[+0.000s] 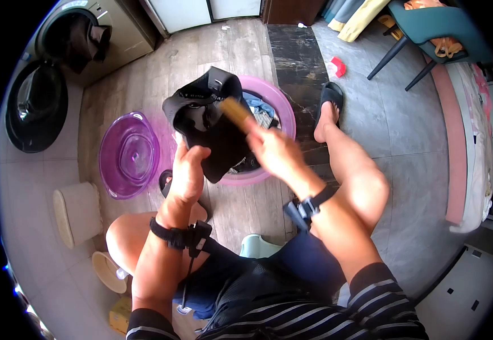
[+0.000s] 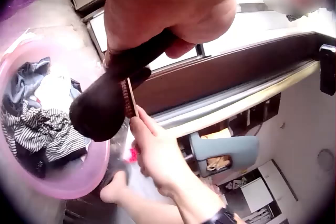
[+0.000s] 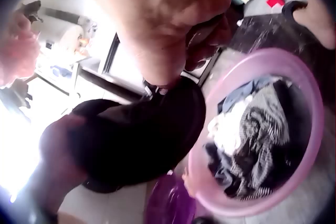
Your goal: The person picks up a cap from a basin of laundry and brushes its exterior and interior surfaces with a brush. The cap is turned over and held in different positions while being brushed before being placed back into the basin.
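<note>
A black cap is held up over the pink basin, its inner side and back strap showing in the head view. My left hand grips the cap's near edge, thumb on top. In my right hand is a wooden-backed brush, blurred in the head view and overlapping the cap. From the left wrist, the brush shows edge-on against the dark cap. Below, striped, blue and white clothes lie in the basin.
A purple basin stands on the floor to the left. Beyond it is a washing machine, its round door swung out and dark cloth in its opening. A teal chair stands at the far right, near a bed.
</note>
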The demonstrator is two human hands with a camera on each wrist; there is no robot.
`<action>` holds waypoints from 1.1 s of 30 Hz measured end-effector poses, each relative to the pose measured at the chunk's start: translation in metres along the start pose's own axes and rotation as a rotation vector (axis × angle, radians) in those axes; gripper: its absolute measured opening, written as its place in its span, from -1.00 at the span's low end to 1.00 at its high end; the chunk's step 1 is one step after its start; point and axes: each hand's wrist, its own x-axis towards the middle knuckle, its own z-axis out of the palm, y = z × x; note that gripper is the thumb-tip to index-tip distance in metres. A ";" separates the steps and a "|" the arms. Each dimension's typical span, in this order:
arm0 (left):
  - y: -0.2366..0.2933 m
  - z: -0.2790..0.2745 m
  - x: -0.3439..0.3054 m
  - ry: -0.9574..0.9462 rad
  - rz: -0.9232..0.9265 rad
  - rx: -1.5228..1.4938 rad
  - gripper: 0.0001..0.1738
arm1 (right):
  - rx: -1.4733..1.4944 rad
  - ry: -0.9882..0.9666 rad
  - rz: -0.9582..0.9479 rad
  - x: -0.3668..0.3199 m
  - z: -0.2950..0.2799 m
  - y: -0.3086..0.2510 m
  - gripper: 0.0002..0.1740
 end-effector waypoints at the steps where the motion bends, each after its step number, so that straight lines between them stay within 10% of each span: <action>1: -0.002 -0.001 0.002 -0.012 0.037 0.010 -0.51 | -0.119 0.116 -0.061 0.012 -0.005 0.011 -0.56; 6: -0.005 -0.004 0.005 0.003 -0.035 -0.060 -0.50 | 0.422 -0.003 -0.202 -0.023 0.021 -0.014 -0.55; 11: -0.006 -0.001 0.001 -0.046 0.005 -0.101 -0.51 | -0.111 0.061 -0.046 0.008 -0.003 0.007 -0.57; 13: -0.004 0.002 0.001 -0.045 0.056 -0.078 -0.52 | 0.174 0.016 0.037 -0.002 -0.001 -0.005 -0.56; 16: -0.009 -0.004 0.006 -0.053 0.036 -0.080 -0.46 | 0.290 0.070 -0.333 -0.019 0.020 -0.015 -0.54; 19: -0.007 -0.001 0.001 -0.092 0.020 -0.035 -0.42 | 0.029 -0.058 0.035 0.007 -0.004 0.000 -0.52; 33: -0.006 0.000 -0.001 -0.098 0.007 -0.046 -0.38 | 0.154 0.061 -0.202 -0.022 0.014 -0.015 -0.56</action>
